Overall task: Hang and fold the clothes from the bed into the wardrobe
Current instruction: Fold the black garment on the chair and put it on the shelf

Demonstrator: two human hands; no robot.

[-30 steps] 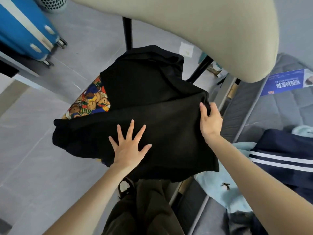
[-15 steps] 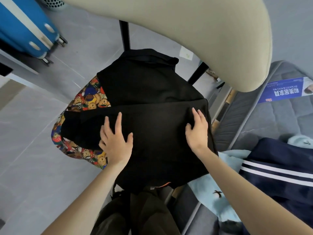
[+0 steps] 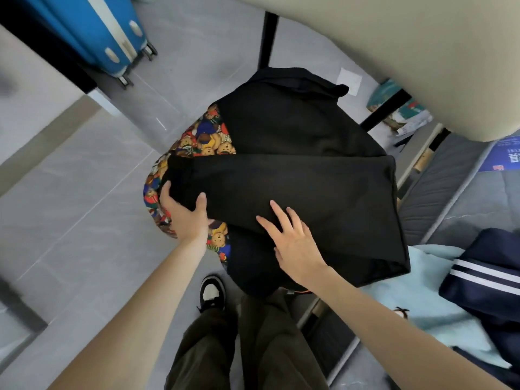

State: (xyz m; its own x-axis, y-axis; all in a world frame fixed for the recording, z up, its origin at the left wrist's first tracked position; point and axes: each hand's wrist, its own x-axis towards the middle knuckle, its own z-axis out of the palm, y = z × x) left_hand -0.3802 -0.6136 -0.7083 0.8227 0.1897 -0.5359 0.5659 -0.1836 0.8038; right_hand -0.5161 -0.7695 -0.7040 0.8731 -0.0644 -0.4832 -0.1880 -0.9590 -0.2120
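One folded band of black garment lies across the bear-print cushion, long axis left to right. My left hand grips its left end; my right hand rests flat, fingers spread, midway. I'd fold rightward.

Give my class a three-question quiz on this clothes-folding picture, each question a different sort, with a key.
1. True or false: the right hand lies flat, fingers spread, on the black garment.
2. The left hand: A hangs idle; B grips the black garment's end; C lies flat.
3. Fill in: the colourful fabric under the black garment is printed with ___.
Key: 1 true; 2 B; 3 bears.
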